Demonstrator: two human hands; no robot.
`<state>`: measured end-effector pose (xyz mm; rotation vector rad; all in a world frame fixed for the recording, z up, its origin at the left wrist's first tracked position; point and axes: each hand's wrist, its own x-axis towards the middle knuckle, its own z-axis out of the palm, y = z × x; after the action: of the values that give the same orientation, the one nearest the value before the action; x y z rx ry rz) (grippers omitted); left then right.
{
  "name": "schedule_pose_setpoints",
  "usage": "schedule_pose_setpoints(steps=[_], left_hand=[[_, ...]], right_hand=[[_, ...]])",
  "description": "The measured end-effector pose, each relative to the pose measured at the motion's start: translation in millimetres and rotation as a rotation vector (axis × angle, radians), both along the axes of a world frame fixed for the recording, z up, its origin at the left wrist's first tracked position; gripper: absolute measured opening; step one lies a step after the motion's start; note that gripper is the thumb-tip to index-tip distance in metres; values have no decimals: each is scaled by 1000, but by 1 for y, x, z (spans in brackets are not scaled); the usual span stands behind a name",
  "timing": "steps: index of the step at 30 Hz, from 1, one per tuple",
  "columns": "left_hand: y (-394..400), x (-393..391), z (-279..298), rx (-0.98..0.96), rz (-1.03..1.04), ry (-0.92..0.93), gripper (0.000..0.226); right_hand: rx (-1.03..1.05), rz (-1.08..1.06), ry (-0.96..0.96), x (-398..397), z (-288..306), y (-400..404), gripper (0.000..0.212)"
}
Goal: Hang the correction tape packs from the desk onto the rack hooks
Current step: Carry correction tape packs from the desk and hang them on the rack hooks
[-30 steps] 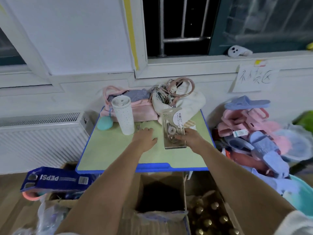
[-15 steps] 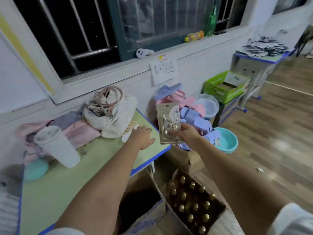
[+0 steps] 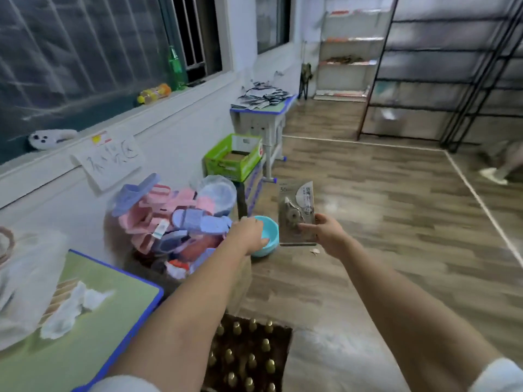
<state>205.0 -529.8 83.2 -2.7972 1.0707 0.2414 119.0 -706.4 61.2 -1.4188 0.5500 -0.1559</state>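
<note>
Head view: right hand pinches the correction tape pack by its lower right edge, thumb across the front, pack upright in the air over the wood floor. Left hand just left of it, fingers loosely curled, holding nothing. Desk well off to lower left. Teal bowl sits behind the left hand. Black rack far beyond, upper right.

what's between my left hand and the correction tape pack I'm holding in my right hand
In the head view, only the rim of the teal basin on the floor shows in the narrow gap between the left hand and the correction tape pack that the right hand holds.
</note>
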Motion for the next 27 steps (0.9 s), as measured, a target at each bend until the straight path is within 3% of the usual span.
schedule_pose_setpoints(steps=[15,27], left_hand=[[-361,-22,72,-10,-301,-23,56],[-590,49,105,-20,-415,-56,57]], right_hand=[[-169,-354,-106,-75,80,-311,39],[-230,-484,-171,-26,105,-520,42]])
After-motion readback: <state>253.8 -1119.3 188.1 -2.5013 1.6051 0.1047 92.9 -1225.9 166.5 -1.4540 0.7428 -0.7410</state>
